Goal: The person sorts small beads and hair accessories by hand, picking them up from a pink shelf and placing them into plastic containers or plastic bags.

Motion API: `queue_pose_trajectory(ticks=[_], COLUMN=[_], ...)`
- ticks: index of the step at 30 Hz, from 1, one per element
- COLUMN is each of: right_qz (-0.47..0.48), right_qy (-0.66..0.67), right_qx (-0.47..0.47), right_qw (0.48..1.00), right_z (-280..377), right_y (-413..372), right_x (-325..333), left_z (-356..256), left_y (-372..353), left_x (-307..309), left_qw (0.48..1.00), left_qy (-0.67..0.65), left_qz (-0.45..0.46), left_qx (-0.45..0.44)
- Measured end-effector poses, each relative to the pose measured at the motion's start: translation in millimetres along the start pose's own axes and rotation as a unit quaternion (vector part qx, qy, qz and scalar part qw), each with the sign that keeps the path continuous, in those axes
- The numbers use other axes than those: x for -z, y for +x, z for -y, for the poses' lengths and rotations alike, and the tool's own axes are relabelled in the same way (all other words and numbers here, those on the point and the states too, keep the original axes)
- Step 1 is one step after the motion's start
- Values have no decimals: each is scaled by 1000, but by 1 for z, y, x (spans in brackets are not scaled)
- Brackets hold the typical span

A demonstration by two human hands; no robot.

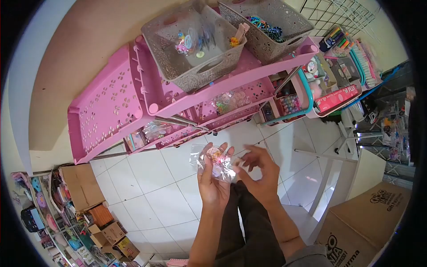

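Near the centre, my left hand (212, 184) is closed round a small clear plastic bag (218, 163) with pink, white and golden items inside. My right hand (260, 167) is at the right side of the bag, its fingers curled and partly blurred; the thumb and a finger are close to the bag's edge. Whether they pinch the plastic cannot be made out. Both hands are above the white tiled floor (182, 162), in front of a pink shelf rack (173, 107).
Two grey baskets (195, 73) (284, 46) stand on the pink rack. At the right are a trolley with a red box (338, 99) and a large cardboard box (369, 218). Cardboard boxes (82, 187) and packed shelves are at the left.
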State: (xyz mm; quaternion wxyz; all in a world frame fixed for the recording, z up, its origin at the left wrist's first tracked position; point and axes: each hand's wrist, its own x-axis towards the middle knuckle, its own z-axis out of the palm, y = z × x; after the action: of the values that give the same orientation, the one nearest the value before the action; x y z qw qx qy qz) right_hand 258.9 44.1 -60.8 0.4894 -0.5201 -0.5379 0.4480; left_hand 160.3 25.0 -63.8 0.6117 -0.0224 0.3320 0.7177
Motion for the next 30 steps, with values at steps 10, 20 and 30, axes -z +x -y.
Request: queue_pose_trajectory(ticks=[10,20,30], right_qz=[193,-11,173], right_qy=[-74,-489,-560], right_qx=[0,72,66], right_qw=[978,869,807], right_z=[-51,-196,-184], right_y=[42,202,200], right_x=[-21,-96,-53], left_z=[-4,-14,-12], left_y=[4,-8,-3], left_x=[43,67,81], left_qw=[989,972,982], left_qy=[79,69,-7], left_qz=[-121,-221,-187], left_qx=[-29,-44,-33])
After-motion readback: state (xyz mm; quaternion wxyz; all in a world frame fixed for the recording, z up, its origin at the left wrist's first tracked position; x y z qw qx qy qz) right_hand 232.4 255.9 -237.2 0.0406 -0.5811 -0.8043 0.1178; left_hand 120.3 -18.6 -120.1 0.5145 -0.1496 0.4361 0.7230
